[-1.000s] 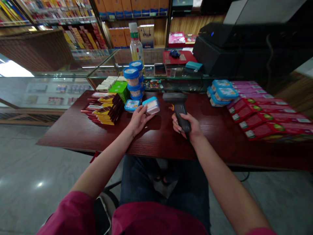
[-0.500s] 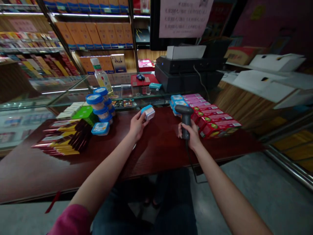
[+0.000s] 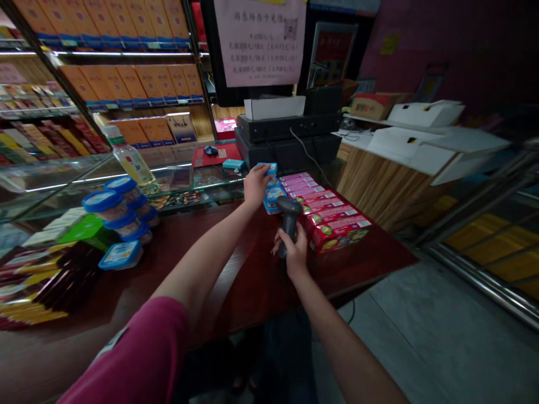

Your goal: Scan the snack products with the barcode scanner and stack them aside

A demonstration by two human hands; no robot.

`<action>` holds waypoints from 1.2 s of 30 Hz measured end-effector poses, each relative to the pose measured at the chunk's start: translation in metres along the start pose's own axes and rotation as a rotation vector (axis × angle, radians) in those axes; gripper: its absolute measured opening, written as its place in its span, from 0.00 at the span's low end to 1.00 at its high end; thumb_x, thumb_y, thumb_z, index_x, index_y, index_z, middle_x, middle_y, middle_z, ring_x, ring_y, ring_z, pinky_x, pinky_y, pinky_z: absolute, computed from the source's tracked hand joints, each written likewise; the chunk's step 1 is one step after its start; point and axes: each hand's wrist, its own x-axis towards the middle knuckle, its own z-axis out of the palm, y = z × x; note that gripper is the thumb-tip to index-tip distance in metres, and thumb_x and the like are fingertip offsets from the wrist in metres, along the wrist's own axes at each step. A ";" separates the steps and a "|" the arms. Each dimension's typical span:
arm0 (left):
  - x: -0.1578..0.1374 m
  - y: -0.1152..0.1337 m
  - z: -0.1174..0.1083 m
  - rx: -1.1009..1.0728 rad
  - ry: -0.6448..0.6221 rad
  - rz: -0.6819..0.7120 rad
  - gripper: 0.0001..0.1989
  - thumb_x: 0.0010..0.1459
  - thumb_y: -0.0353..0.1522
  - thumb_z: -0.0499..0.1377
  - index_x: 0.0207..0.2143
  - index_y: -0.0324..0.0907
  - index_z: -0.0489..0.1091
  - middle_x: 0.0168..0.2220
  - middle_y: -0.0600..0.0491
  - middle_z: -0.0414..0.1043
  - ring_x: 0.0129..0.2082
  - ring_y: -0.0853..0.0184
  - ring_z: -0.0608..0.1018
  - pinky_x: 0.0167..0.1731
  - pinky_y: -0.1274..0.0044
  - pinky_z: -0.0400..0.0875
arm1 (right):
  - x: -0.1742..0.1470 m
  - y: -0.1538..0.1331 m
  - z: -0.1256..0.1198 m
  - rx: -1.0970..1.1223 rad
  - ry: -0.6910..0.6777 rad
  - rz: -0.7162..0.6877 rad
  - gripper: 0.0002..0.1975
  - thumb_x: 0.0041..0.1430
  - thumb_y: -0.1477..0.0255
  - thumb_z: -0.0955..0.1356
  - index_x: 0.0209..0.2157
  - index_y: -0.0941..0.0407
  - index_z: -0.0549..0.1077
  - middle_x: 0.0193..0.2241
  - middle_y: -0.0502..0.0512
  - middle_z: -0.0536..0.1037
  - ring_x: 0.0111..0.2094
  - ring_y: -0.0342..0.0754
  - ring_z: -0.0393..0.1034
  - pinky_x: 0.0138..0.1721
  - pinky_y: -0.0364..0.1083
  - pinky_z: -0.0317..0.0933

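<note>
My left hand (image 3: 257, 184) reaches to the back of the counter, its fingers closed on a small blue-lidded tub (image 3: 272, 168). Just below it, other blue-lidded tubs (image 3: 274, 193) stand beside a row of red and pink boxes (image 3: 332, 209). In front of those boxes my right hand (image 3: 295, 247) grips the handle of a dark barcode scanner (image 3: 289, 216), held upright with its head on top. Over on the left, one more blue-lidded tub (image 3: 121, 255) lies by a stack of round blue-lidded tubs (image 3: 122, 213).
Chocolate-coloured and yellow packets (image 3: 46, 280) and a green box (image 3: 90, 231) sit on the left of the dark red counter (image 3: 202, 280). A bottle (image 3: 132, 163) stands on the glass case behind. A black cash register unit (image 3: 286, 140) rises at the back.
My left hand has carried the small tub from mid-counter to the back right, by the other tubs. My right hand still holds the scanner. The view has turned to the right.
</note>
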 end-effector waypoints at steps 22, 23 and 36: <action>-0.030 0.036 -0.053 0.742 -0.312 0.155 0.32 0.74 0.35 0.50 0.77 0.52 0.48 0.72 0.39 0.62 0.53 0.49 0.83 0.49 0.61 0.79 | 0.002 -0.008 -0.001 -0.030 -0.179 0.080 0.19 0.56 0.59 0.75 0.44 0.51 0.69 0.29 0.47 0.77 0.18 0.42 0.66 0.19 0.45 0.65; -0.043 0.032 -0.069 0.734 -0.284 0.156 0.32 0.74 0.36 0.50 0.77 0.53 0.48 0.73 0.41 0.60 0.52 0.50 0.83 0.49 0.62 0.79 | 0.000 -0.010 -0.002 -0.050 -0.218 0.086 0.19 0.56 0.59 0.76 0.43 0.50 0.70 0.30 0.48 0.78 0.19 0.42 0.66 0.20 0.45 0.65; -0.229 -0.089 -0.305 0.788 0.153 -0.228 0.37 0.62 0.32 0.63 0.71 0.34 0.58 0.72 0.32 0.57 0.73 0.46 0.62 0.72 0.56 0.52 | -0.048 0.017 0.090 -0.020 -0.625 0.394 0.23 0.51 0.68 0.75 0.49 0.53 0.74 0.52 0.59 0.84 0.23 0.44 0.75 0.28 0.47 0.72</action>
